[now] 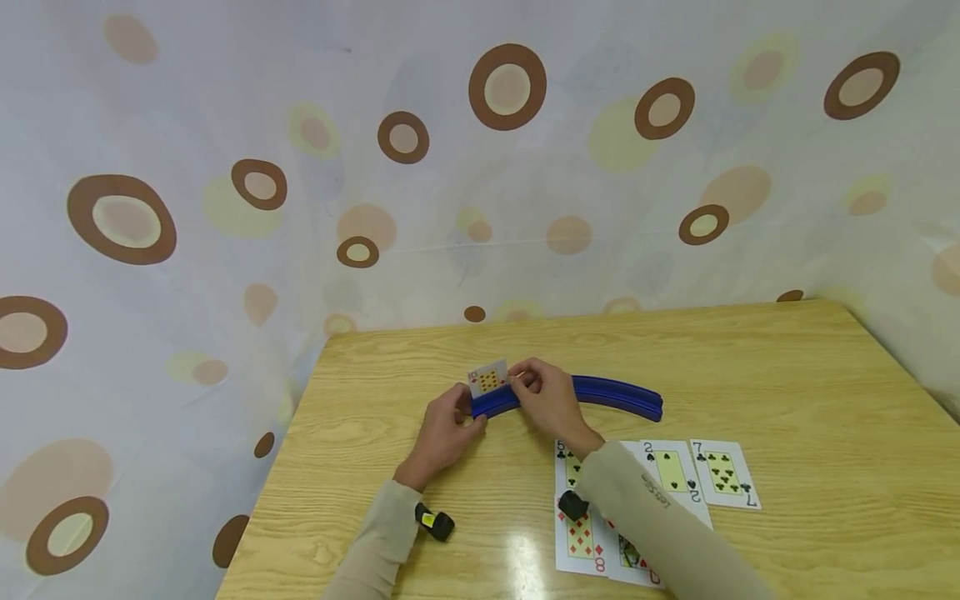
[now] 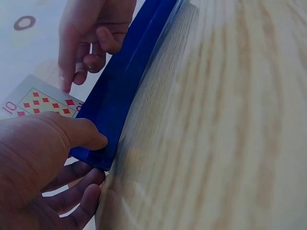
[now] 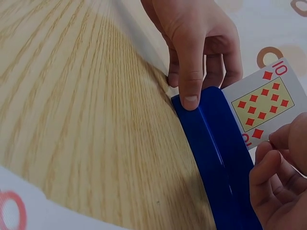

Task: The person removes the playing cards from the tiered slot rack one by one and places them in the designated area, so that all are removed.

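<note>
A curved blue card holder (image 1: 615,395) lies on the table. The ten of diamonds, a playing card (image 1: 489,380), stands in its slot near the left end, leaning slightly. My left hand (image 1: 442,433) grips that end of the holder, thumb (image 2: 93,136) on the near face and fingers round behind. At the card's side edge, my right hand (image 1: 546,398) pinches the lower corner between thumb and finger. The right wrist view shows the card's face (image 3: 263,106) plainly, with the right hand (image 3: 283,177) at its corner.
Several cards lie face up in rows near the right forearm, among them a seven of clubs (image 1: 725,473), a two of spades (image 1: 672,471) and an eight of diamonds (image 1: 581,542). The right sleeve (image 1: 652,508) covers part of them. A patterned curtain (image 1: 450,192) hangs behind the wooden table (image 1: 810,375).
</note>
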`<action>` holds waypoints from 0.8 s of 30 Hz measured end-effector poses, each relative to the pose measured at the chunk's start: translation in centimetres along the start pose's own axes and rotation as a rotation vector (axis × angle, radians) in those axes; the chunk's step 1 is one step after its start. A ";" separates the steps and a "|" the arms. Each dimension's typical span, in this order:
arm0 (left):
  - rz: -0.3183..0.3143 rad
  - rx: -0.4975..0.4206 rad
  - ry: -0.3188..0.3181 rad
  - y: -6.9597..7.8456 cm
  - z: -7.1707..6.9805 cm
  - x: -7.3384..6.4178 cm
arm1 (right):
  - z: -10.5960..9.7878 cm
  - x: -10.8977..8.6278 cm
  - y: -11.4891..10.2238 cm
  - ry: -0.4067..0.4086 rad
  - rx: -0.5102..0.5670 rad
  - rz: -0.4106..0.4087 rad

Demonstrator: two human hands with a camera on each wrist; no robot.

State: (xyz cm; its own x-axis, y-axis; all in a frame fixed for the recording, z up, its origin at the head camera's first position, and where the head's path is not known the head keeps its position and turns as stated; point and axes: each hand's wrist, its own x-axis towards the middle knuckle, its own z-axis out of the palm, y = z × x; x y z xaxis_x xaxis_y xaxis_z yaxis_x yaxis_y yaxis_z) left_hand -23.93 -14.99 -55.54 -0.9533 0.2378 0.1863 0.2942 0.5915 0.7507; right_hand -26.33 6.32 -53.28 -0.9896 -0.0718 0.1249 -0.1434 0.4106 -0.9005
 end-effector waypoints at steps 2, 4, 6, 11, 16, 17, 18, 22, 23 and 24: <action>-0.001 -0.001 0.000 0.0 0.0 0.0 | 0.1 0.0 0.0 -0.005 0.004 -0.004; -0.001 -0.002 0.000 0.0 0.0 0.0 | 0.2 0.0 0.0 -0.008 0.009 -0.013; -0.002 -0.002 -0.001 0.0 0.0 0.0 | 0.3 0.0 0.0 -0.010 0.005 -0.023; 0.003 -0.005 -0.001 -0.1 0.1 0.0 | 0.5 0.0 0.2 -0.033 -0.002 -0.052; 0.014 -0.006 0.003 -0.1 0.2 0.1 | 0.4 -0.2 0.1 -0.036 0.013 -0.069; 0.015 -0.006 0.003 -0.2 0.2 0.1 | 0.3 -0.2 0.1 -0.033 0.014 -0.068; 0.015 -0.007 0.004 -0.2 0.2 0.2 | 0.3 -0.2 0.0 -0.029 0.014 -0.065; 0.005 -0.011 0.000 -0.2 0.1 0.1 | 0.0 -0.3 0.0 -0.015 0.015 -0.048; 0.000 -0.012 -0.001 -0.2 0.1 0.1 | 0.0 -0.4 0.0 -0.011 0.019 -0.046; -0.002 -0.015 -0.002 -0.2 0.1 0.1 | -0.1 -0.4 0.0 -0.006 0.024 -0.045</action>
State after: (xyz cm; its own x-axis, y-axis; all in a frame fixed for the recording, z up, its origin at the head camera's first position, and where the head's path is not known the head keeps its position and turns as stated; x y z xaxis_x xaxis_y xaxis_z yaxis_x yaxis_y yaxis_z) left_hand -24.09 -15.03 -55.71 -0.9538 0.2381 0.1832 0.2910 0.5803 0.7606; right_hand -25.95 6.48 -53.29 -0.9820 -0.0952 0.1630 -0.1873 0.3852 -0.9036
